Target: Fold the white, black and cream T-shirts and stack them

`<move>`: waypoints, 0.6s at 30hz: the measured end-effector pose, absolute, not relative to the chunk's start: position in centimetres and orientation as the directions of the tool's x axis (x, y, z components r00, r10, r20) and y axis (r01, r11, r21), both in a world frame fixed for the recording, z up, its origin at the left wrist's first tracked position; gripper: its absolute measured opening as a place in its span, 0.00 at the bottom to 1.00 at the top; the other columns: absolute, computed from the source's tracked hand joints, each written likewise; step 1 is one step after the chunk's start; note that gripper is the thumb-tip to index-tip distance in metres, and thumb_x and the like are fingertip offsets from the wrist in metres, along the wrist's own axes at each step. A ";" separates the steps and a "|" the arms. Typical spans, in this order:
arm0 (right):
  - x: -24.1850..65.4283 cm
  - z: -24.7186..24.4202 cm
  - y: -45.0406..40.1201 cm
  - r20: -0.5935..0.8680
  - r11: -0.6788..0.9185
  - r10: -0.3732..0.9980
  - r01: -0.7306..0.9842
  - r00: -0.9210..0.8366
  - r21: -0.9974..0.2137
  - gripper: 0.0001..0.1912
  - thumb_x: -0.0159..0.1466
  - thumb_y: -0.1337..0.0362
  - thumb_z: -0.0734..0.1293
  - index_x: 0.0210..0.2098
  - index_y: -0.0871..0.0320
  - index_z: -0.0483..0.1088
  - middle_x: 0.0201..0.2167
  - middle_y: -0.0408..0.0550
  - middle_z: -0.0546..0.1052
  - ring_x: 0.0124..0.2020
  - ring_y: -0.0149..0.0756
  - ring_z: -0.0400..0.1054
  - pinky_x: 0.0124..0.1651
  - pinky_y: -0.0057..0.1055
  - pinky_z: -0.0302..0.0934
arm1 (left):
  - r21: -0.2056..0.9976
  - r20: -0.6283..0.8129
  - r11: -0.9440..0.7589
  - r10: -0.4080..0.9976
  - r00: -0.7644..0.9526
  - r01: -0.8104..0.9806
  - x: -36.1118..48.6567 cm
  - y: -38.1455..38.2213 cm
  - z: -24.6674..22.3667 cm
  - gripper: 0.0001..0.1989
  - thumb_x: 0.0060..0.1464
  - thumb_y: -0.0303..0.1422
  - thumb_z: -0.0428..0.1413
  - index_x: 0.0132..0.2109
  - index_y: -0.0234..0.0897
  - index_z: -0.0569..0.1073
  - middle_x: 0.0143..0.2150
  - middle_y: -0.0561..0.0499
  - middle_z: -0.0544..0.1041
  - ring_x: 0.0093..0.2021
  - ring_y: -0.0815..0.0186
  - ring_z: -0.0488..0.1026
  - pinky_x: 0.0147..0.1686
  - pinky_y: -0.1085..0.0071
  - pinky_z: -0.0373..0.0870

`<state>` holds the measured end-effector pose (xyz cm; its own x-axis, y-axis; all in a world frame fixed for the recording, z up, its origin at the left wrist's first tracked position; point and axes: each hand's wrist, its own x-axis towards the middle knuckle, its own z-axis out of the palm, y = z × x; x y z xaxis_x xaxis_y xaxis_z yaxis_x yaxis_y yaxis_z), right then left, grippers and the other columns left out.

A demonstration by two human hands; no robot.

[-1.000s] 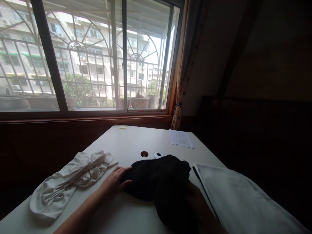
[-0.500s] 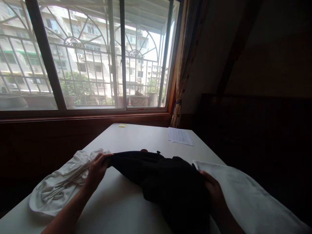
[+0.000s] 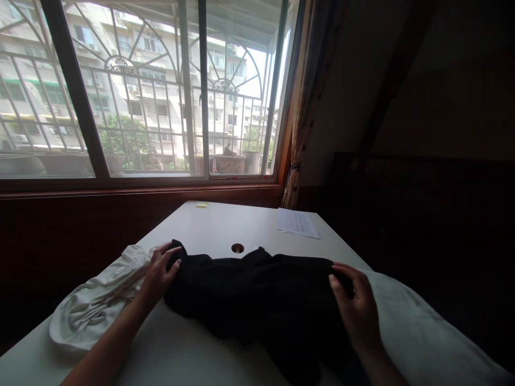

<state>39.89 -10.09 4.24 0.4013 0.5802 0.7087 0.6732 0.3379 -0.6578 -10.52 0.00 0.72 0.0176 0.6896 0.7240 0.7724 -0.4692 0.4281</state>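
Hands (image 3: pixel 158 272): two, touching one black cloth (image 3: pixel 257 292); two pale cloths (image 3: pixel 92 311) alongside.

Black cloth (image 3: pixel 257 292): matt. Tabletop (image 3: pixel 225 226): smooth, faint sheen. Sheets (image 3: pixel 298 223): paper. Sill (image 3: pixel 181 191): wood.

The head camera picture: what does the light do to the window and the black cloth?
In the head view, the window is bright, its outdoor scene pale; the black cloth is so dark its folds barely show; the room's right side sinks into near-black.
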 end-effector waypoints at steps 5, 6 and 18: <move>36.1 3.9 -11.2 0.562 0.481 0.812 0.727 -0.159 -0.490 0.18 0.66 0.55 0.68 0.55 0.46 0.73 0.60 0.48 0.73 0.61 0.47 0.67 0.63 0.47 0.63 | 0.261 0.669 -0.563 0.691 0.274 0.784 -7.9 -1.1 0.6 0.13 0.65 0.38 0.54 0.55 0.47 0.77 0.65 0.46 0.68 0.68 0.49 0.62 0.65 0.46 0.64; 35.6 3.6 -11.2 0.457 0.474 0.857 0.713 -0.238 -0.517 0.21 0.65 0.55 0.70 0.57 0.46 0.73 0.60 0.48 0.73 0.60 0.47 0.68 0.62 0.46 0.64 | 0.234 0.657 -0.586 0.683 0.318 0.776 -7.6 -1.3 0.7 0.13 0.65 0.37 0.55 0.54 0.48 0.77 0.65 0.47 0.69 0.68 0.49 0.61 0.65 0.47 0.65; 34.8 4.5 -12.1 0.308 0.340 0.940 0.449 -0.145 -0.826 0.08 0.60 0.58 0.72 0.37 0.54 0.78 0.33 0.44 0.80 0.37 0.41 0.75 0.42 0.35 0.68 | 0.136 0.421 -0.793 0.589 0.690 0.593 -6.0 -3.2 2.2 0.32 0.61 0.47 0.61 0.68 0.51 0.64 0.65 0.46 0.72 0.67 0.50 0.66 0.70 0.38 0.50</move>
<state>34.78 -12.09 4.50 -0.1451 0.9402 0.3083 0.4489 0.3403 -0.8263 -5.97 -3.20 2.23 0.6899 0.5886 0.4213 0.5935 -0.7932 0.1364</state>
